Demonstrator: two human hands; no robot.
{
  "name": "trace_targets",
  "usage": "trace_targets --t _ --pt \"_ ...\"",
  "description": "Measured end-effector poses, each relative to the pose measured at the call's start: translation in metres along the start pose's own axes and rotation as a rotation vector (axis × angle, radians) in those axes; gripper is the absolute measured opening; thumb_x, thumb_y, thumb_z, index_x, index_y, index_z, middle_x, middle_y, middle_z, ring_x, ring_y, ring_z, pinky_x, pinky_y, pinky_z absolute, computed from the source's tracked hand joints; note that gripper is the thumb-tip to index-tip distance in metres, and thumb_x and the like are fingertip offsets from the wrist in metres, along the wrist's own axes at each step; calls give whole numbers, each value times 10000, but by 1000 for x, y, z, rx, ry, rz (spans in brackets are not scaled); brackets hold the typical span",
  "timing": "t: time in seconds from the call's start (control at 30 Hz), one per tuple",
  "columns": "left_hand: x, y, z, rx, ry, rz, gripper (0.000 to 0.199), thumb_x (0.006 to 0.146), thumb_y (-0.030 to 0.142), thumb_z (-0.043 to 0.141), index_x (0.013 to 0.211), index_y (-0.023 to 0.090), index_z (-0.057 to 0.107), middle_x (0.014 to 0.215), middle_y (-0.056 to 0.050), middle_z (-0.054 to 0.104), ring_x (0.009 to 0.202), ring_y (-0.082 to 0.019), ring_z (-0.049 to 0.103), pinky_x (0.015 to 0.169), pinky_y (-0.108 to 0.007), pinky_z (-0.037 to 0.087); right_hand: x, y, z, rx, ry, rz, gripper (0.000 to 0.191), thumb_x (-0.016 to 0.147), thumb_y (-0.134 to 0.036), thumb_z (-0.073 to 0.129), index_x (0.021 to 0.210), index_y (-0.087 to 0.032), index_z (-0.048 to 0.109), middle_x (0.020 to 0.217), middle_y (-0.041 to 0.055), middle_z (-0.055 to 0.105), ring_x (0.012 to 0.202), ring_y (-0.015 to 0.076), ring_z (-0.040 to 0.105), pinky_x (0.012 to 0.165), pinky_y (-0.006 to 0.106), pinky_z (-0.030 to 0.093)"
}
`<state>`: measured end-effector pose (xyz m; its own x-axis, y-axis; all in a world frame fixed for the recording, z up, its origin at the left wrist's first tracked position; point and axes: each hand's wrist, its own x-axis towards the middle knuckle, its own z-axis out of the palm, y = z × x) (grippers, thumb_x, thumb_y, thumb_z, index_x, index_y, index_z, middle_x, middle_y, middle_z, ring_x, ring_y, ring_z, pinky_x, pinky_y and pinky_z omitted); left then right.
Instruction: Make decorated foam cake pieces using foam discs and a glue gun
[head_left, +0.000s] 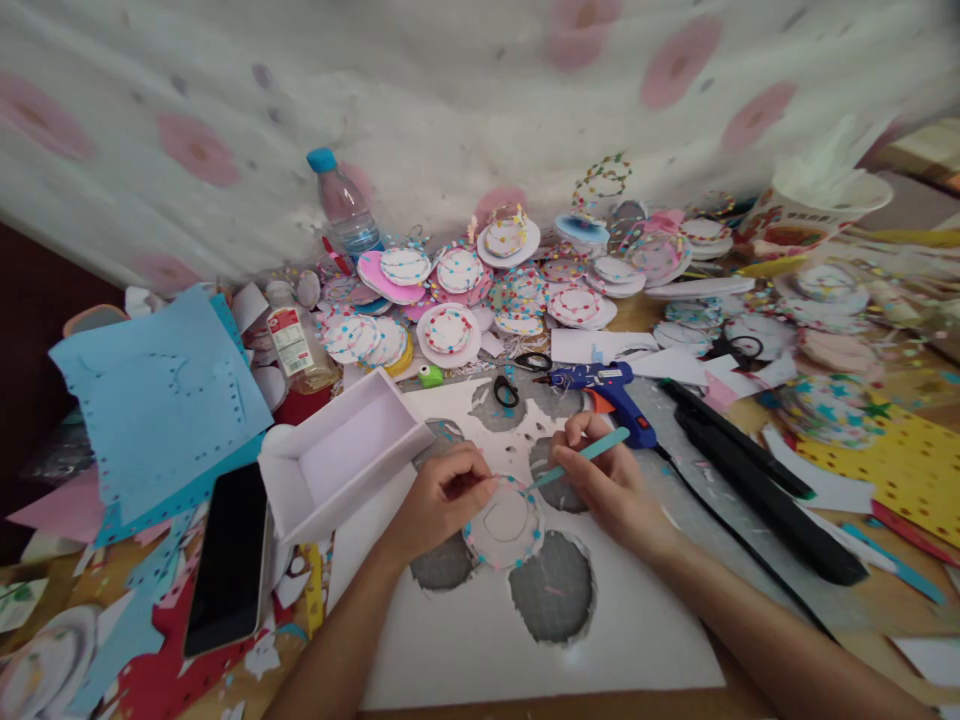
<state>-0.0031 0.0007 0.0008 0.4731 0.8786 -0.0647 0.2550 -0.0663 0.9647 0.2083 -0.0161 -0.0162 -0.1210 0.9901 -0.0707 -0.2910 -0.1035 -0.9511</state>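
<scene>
In the head view, my left hand is closed in a pinch at the upper left rim of a white round disc edged with blue and pink beads. A faint curved line shows inside the rim. My right hand grips a flat teal stick, whose lower end meets or nearly meets the disc's upper right edge. Beneath both hands lies a white board with several round holes cut through it. The grey mat shows through these holes.
A blue glue gun and a black straightener-like tool lie right. Left are a white open box, a black phone and blue sheets. Behind are beaded discs, scissors and a water bottle.
</scene>
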Motion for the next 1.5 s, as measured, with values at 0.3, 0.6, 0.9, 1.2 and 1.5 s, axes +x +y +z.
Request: trace_targets --t 0.3,0.6,0.9,1.2,1.5 --pt "-1 -1 0 -15 -3 3 216 856 299 555 689 163 540 715 -6 484 677 -138 451 606 -262 327 0 0 0 57 -25 40 204 863 -352 624 861 -248 449 727 -48 443 593 107 370 538 232 295" --pt "0 1 1 -3 -5 10 206 853 275 555 684 160 536 709 -4 482 663 -132 444 591 -262 315 0 1 0 106 -38 37 186 883 -329 602 861 -251 434 721 -49 448 587 108 363 536 236 280" --pt "0 0 1 11 -14 24 195 861 259 562 698 152 553 719 0 482 669 -122 443 593 -250 319 0 4 0 81 -49 9 191 888 -323 607 859 -243 436 743 -45 449 624 99 371 557 232 295" --pt "1 -2 0 3 -17 39 194 868 255 565 705 151 564 730 -4 497 684 -123 456 603 -251 326 -2 0 1 24 -43 -12 212 894 -349 590 859 -247 408 748 -42 444 624 108 345 537 238 275" --pt "0 -1 1 -15 -19 26 197 856 259 575 695 146 565 721 -2 482 657 -118 439 574 -249 308 -2 -6 3 -21 -30 -39 218 899 -315 577 831 -239 384 741 -46 420 602 102 324 509 236 258"
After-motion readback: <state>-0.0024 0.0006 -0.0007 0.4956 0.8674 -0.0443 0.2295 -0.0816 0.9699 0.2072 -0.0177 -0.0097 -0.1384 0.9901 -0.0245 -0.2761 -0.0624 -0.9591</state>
